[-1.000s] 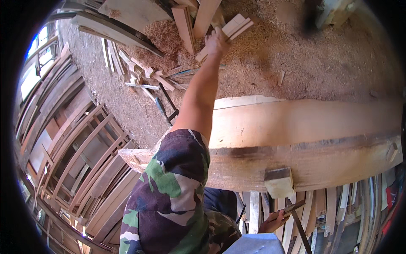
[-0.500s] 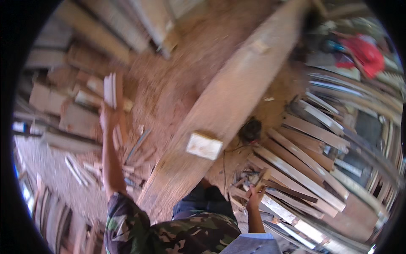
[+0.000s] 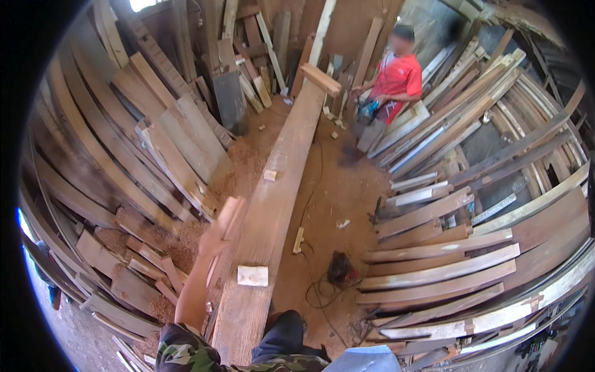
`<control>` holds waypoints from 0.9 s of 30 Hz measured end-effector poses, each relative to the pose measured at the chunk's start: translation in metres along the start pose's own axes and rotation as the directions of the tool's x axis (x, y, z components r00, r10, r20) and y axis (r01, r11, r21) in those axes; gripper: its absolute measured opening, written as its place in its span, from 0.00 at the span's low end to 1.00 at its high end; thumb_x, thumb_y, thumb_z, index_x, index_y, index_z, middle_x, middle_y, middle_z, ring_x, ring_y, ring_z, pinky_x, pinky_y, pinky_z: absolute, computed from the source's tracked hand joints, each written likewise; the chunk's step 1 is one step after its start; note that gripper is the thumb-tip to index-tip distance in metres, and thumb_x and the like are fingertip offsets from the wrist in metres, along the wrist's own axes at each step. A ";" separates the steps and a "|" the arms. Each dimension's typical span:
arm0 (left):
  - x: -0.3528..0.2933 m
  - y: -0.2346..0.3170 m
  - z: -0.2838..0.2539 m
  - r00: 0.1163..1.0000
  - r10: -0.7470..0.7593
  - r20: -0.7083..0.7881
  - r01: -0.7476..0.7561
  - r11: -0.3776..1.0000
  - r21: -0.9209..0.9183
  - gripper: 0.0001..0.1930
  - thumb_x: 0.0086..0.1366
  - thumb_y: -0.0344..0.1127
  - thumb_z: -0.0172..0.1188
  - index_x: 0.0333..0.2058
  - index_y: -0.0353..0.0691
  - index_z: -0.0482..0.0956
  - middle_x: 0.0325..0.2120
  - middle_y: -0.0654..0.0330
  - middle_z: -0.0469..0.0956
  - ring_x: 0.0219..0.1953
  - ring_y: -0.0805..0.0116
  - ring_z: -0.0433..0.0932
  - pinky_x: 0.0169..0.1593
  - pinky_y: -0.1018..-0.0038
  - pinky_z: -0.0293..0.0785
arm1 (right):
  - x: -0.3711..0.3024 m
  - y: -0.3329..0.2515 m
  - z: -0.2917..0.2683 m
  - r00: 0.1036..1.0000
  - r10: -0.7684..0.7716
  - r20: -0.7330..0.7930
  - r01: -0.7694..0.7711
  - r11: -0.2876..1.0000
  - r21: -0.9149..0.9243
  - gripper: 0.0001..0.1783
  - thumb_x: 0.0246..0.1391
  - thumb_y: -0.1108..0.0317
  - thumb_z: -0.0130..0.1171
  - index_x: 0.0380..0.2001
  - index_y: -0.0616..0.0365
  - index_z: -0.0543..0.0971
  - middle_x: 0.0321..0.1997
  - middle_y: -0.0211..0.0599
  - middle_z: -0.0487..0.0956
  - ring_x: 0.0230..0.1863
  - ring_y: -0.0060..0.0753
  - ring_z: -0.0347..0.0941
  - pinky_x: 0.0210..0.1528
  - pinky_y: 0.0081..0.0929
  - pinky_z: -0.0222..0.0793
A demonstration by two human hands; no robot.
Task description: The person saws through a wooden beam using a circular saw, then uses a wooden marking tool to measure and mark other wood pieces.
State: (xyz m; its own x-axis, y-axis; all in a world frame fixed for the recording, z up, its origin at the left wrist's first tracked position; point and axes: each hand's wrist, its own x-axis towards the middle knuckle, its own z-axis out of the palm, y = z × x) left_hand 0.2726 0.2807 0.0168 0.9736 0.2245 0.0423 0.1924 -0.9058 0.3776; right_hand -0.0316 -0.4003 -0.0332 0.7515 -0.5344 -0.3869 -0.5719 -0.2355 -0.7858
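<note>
My left hand is closed around a short reddish-brown wooden board, held tilted along the left edge of a long plank. That plank runs away from me as a workbench. On its near part, to the right of my hand, lies a small pale wood block. Farther up sits a smaller offcut, and a thick wooden piece crosses the far end. The exact grip of my fingers is partly blurred. My right hand is out of the picture.
A co-worker in a red shirt stands at the far right, holding a blue power tool. Stacked boards fill the right side; more planks lean on the left. A dark power tool with a cord lies on the floor.
The view has tilted up, so the far end and the co-worker now show fully. My left hand has brought the board rightward, close to the plank. My right hand has left the picture.
</note>
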 end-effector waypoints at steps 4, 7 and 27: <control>0.068 0.107 0.015 0.963 -0.170 0.211 0.183 0.982 -0.043 0.58 0.50 0.57 0.76 0.74 0.42 0.56 0.51 0.39 0.85 0.56 0.39 0.84 0.62 0.52 0.79 | -0.020 -0.002 -0.009 0.978 0.137 -0.159 -0.130 0.990 0.053 0.37 0.55 0.63 0.71 0.63 0.67 0.66 0.57 0.53 0.72 0.56 0.46 0.71 0.60 0.42 0.69; 0.096 0.134 0.042 0.934 -0.141 0.329 0.127 0.990 0.062 0.60 0.51 0.59 0.75 0.77 0.43 0.53 0.58 0.39 0.81 0.60 0.41 0.82 0.64 0.51 0.78 | -0.025 -0.003 -0.005 0.957 0.182 -0.228 -0.157 0.980 0.125 0.32 0.59 0.62 0.68 0.60 0.67 0.69 0.52 0.53 0.73 0.52 0.47 0.72 0.56 0.42 0.69; 0.027 0.155 0.073 0.941 0.235 0.244 -0.236 0.971 -0.026 0.41 0.66 0.60 0.63 0.75 0.52 0.66 0.75 0.42 0.62 0.77 0.38 0.58 0.77 0.47 0.55 | -0.268 0.113 0.057 0.591 0.299 -0.749 0.000 0.929 0.371 0.40 0.61 0.59 0.66 0.68 0.70 0.63 0.60 0.60 0.70 0.58 0.54 0.72 0.59 0.46 0.70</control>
State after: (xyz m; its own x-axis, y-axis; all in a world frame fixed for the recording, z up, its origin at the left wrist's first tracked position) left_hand 0.3383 0.1197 0.0086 0.9912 -0.0898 -0.0972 -0.0463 -0.9235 0.3808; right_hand -0.2790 -0.2377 -0.0455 0.0266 -0.9944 -0.1022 -0.4094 0.0825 -0.9086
